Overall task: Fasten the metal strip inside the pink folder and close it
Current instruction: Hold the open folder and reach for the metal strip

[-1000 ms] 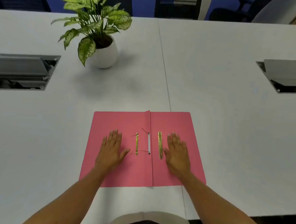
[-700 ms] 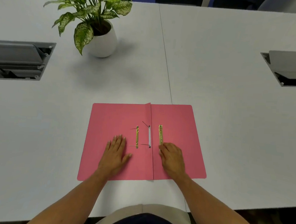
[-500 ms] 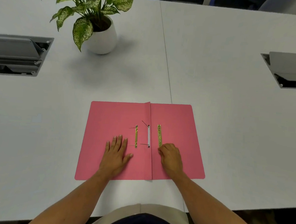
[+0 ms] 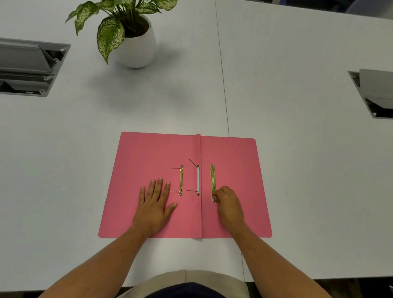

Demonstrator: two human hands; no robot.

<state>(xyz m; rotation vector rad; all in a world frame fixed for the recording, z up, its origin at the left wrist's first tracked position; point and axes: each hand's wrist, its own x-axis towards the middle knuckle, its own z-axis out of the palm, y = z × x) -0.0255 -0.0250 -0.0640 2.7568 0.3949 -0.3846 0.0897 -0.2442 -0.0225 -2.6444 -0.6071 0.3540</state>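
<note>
Pink card folder (image 4: 234, 155) lying open and flat near the desk's front edge, straight before the person, spine running away from the body. Left hand (image 4: 155, 204) spread wide, palm down, pressing the left flap, holding nothing. Right hand (image 4: 229, 203) curled narrow on the right flap, fingertips (image 4: 216, 197) pinching the near end of a loose flat brass-coloured metal strip (image 4: 212, 179) lying just right of the spine. Second thin brass bar (image 4: 181, 180) on the left flap, with thin prongs sticking out; a white slot strip (image 4: 198, 180) beside the spine. Step in hand, judging by the pinch: picking up the loose strip. Next move likely calls for lifting it, lining its holes over the prongs, and pressing it down before folding a flap over. White desk (image 4: 282, 154) otherwise carrying a potted plant in a white pot (image 4: 137, 46) toward the far left.
</note>
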